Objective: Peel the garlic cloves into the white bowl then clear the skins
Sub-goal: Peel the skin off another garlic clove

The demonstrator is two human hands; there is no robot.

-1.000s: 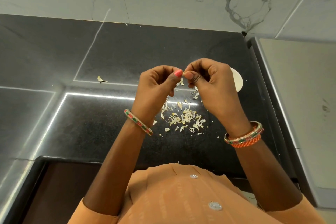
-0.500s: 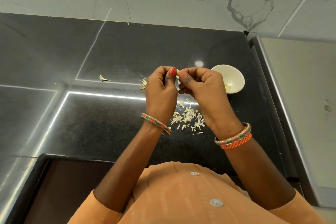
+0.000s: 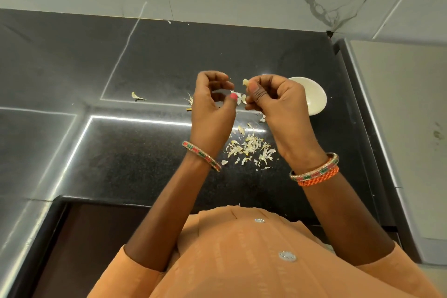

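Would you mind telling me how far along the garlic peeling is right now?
Several cloves look done, judging by the pile of skins on the black counter. In hand: the right hand pinches a garlic clove, while the left hand is apart from it, fingers curled. Left: drop this clove in the white bowl, whose contents are hidden, then clear the pile and the stray skin.

Above the black worktop, the right hand pinches a garlic clove while the left hand curls empty just beside it, over scattered skins, the white bowl partly hidden behind the right hand.
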